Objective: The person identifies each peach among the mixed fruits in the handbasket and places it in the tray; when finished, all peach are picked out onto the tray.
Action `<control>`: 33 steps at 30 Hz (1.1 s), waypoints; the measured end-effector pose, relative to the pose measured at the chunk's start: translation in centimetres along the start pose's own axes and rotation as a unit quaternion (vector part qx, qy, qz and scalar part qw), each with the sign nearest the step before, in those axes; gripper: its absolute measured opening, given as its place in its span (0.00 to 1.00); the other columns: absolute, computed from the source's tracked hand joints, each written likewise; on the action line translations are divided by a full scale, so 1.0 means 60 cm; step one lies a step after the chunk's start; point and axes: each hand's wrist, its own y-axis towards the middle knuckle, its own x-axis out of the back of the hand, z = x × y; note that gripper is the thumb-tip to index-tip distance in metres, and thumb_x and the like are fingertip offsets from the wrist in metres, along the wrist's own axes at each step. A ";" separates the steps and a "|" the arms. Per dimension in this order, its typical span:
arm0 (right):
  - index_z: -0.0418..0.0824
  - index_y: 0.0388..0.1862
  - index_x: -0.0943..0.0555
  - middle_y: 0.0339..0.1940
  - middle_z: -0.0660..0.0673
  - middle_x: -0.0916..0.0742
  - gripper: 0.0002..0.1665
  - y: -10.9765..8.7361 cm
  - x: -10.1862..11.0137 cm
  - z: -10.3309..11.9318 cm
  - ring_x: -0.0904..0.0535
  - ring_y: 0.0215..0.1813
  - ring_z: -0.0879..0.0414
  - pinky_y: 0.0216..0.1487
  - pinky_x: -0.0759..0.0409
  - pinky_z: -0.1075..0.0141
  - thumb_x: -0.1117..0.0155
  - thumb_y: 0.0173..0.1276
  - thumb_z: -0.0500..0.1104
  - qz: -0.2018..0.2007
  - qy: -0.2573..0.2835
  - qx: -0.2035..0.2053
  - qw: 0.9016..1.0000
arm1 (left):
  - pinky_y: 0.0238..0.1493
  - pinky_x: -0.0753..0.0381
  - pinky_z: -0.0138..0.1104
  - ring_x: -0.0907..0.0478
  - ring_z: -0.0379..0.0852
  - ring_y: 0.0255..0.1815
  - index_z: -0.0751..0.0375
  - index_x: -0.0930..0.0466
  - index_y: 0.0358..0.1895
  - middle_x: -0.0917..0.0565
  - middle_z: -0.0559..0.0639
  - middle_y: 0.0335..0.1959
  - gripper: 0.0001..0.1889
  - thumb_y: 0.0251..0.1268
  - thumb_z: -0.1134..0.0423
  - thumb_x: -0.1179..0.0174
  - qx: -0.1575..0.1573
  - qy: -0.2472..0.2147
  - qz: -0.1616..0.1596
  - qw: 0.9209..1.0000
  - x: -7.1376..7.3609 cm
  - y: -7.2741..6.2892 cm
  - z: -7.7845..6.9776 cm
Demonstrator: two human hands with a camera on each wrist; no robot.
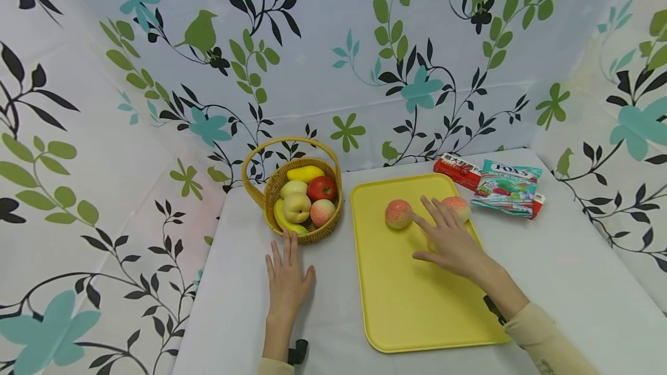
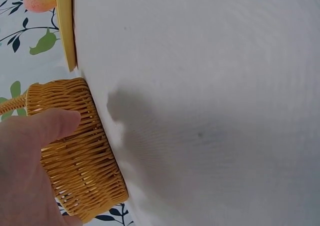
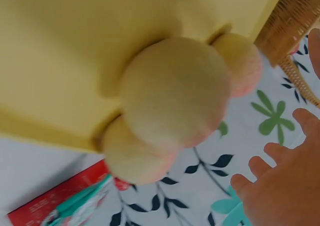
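Note:
On the yellow tray sit a peach and a second peach at its far end. A third, nearer peach fills the middle of the right wrist view; in the head view it is mostly hidden beneath my right hand. That hand hovers over the tray with spread fingers, holding nothing. My left hand lies with extended fingers in front of the wicker basket, fingertips right at its near side. Inside the basket are a red apple, a peach, a banana and other fruit.
Right of the tray's far end, a teal candy bag marked FOX'S lies over a red box. Patterned cloth rises behind the white table and along its sides. The basket's tall handle arches up near the back cloth.

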 end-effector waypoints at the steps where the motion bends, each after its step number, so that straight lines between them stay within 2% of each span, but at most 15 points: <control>1: 0.46 0.79 0.33 0.85 0.34 0.43 0.54 0.008 0.000 0.009 0.49 0.84 0.32 0.80 0.48 0.32 0.22 0.58 0.61 0.001 -0.002 0.004 1.000 | 0.82 0.62 0.66 0.67 0.68 0.87 0.52 0.61 0.85 0.62 0.50 0.88 0.52 0.68 0.54 0.34 0.001 -0.002 0.000 1.000 0.000 0.000 0.002; 3: 0.46 0.79 0.32 0.86 0.35 0.45 0.53 0.029 -0.001 0.030 0.51 0.85 0.33 0.82 0.50 0.33 0.22 0.58 0.61 0.007 0.011 0.013 1.000 | 0.82 0.62 0.66 0.67 0.68 0.87 0.52 0.61 0.85 0.62 0.50 0.88 0.52 0.67 0.54 0.33 0.003 -0.004 0.000 1.000 0.000 0.000 0.004; 6: 0.52 0.82 0.37 0.88 0.38 0.47 0.55 0.074 -0.006 0.066 0.53 0.87 0.36 0.84 0.55 0.36 0.24 0.60 0.62 0.018 0.028 0.034 0.999 | 0.82 0.62 0.66 0.66 0.69 0.87 0.52 0.62 0.85 0.62 0.51 0.88 0.53 0.67 0.54 0.33 0.008 -0.003 -0.002 1.000 -0.001 -0.001 0.011; 9: 0.56 0.84 0.42 0.87 0.39 0.46 0.55 0.129 -0.013 0.106 0.51 0.87 0.37 0.85 0.53 0.37 0.27 0.63 0.62 0.016 0.026 0.073 0.997 | 0.82 0.60 0.67 0.63 0.70 0.86 0.52 0.62 0.85 0.62 0.52 0.88 0.53 0.67 0.53 0.33 0.012 0.000 -0.005 1.000 0.001 -0.003 0.015; 12: 0.55 0.84 0.41 0.86 0.38 0.42 0.53 0.185 -0.023 0.146 0.47 0.86 0.37 0.85 0.49 0.39 0.29 0.65 0.64 0.013 0.008 0.114 0.993 | 0.81 0.59 0.67 0.62 0.71 0.86 0.53 0.61 0.85 0.62 0.52 0.88 0.53 0.68 0.53 0.33 0.012 0.002 -0.006 1.000 0.002 -0.005 0.016; 16: 0.55 0.83 0.41 0.86 0.38 0.41 0.52 0.248 -0.049 0.188 0.50 0.86 0.36 0.85 0.49 0.39 0.30 0.66 0.64 0.028 0.014 0.141 0.990 | 0.81 0.59 0.68 0.61 0.71 0.86 0.52 0.61 0.85 0.62 0.51 0.88 0.53 0.66 0.54 0.32 0.007 0.003 -0.012 1.000 -0.002 -0.004 0.011; 21: 0.57 0.83 0.42 0.86 0.37 0.44 0.54 0.301 -0.094 0.214 0.49 0.86 0.34 0.80 0.41 0.34 0.29 0.64 0.65 0.041 0.000 0.135 0.990 | 0.79 0.54 0.70 0.57 0.73 0.85 0.52 0.58 0.85 0.57 0.52 0.88 0.54 0.64 0.53 0.30 -0.020 0.008 -0.029 0.999 -0.014 0.002 0.005; 24: 0.56 0.83 0.41 0.86 0.34 0.43 0.54 0.321 -0.114 0.226 0.46 0.84 0.32 0.78 0.37 0.34 0.29 0.64 0.65 0.047 0.005 0.129 0.991 | 0.80 0.54 0.69 0.57 0.72 0.85 0.49 0.60 0.85 0.59 0.50 0.88 0.54 0.65 0.53 0.30 -0.017 0.020 -0.025 0.999 -0.014 0.004 0.006; 29: 0.51 0.82 0.39 0.84 0.31 0.40 0.51 0.336 -0.129 0.243 0.42 0.82 0.29 0.77 0.33 0.38 0.29 0.65 0.63 0.045 0.007 0.107 0.993 | 0.81 0.56 0.69 0.59 0.71 0.85 0.49 0.58 0.85 0.58 0.49 0.88 0.53 0.65 0.54 0.30 -0.015 0.012 -0.024 1.000 -0.010 0.006 0.009; 33: 0.46 0.82 0.39 0.83 0.30 0.40 0.52 0.339 -0.134 0.251 0.39 0.81 0.29 0.74 0.28 0.40 0.29 0.66 0.61 0.061 -0.005 0.058 0.996 | 0.79 0.53 0.70 0.55 0.73 0.84 0.53 0.52 0.84 0.53 0.52 0.87 0.52 0.62 0.54 0.28 -0.023 0.012 -0.038 0.999 -0.008 0.005 0.011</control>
